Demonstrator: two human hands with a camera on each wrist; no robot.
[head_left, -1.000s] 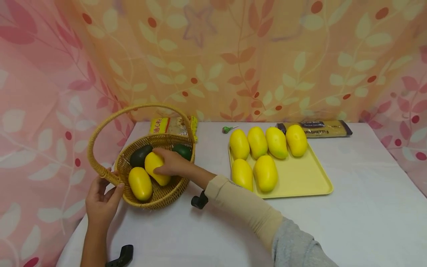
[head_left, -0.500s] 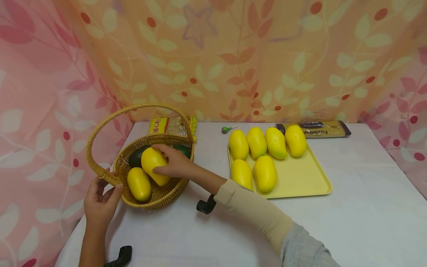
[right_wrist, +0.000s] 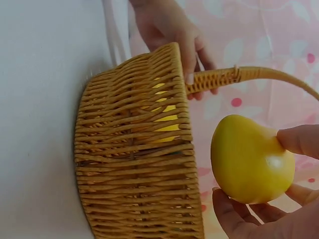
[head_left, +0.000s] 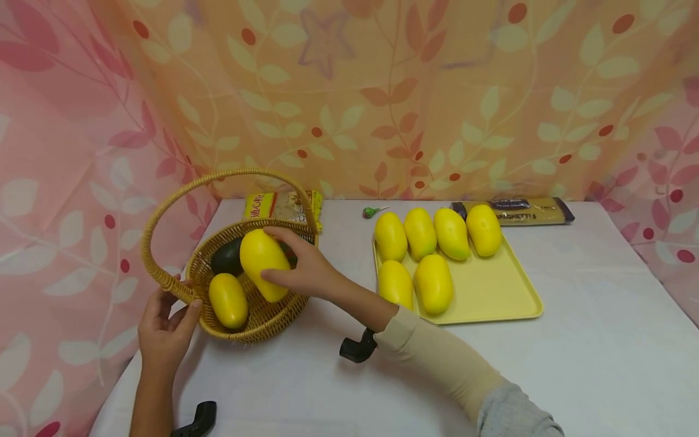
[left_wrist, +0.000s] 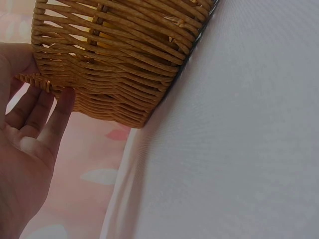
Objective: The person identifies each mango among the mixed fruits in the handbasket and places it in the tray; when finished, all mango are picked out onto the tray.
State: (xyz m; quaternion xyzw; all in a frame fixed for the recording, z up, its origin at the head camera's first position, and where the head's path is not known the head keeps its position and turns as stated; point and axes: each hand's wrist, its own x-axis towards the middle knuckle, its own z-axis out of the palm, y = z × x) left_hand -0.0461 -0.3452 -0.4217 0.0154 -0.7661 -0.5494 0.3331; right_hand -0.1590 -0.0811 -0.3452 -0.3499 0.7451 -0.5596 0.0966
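My right hand [head_left: 303,267] grips a yellow mango [head_left: 263,264] between thumb and fingers. In the right wrist view that mango [right_wrist: 251,159] is held above the rim of the wicker basket [right_wrist: 134,149]. My left hand [head_left: 166,325] pinches the basket's left rim at the foot of its arched handle [head_left: 229,174]; the left wrist view shows the fingers against the woven side [left_wrist: 114,64]. Another yellow mango [head_left: 228,301] lies inside the basket [head_left: 273,331]. Behind it is a dark green fruit [head_left: 226,258], and a second one on the right is mostly hidden by my right hand.
A yellow tray [head_left: 491,297] on the right carries several mangoes [head_left: 434,284]. Behind it lie a spaghetti pack [head_left: 535,211] and a small green lollipop [head_left: 370,212]. A yellow food packet [head_left: 273,205] lies behind the basket. A patterned curtain [head_left: 382,91] backs the white table [head_left: 306,388].
My right hand has lifted the mango up from among the fruit in the basket and shifted slightly right. The left hand stays at the basket's rim.
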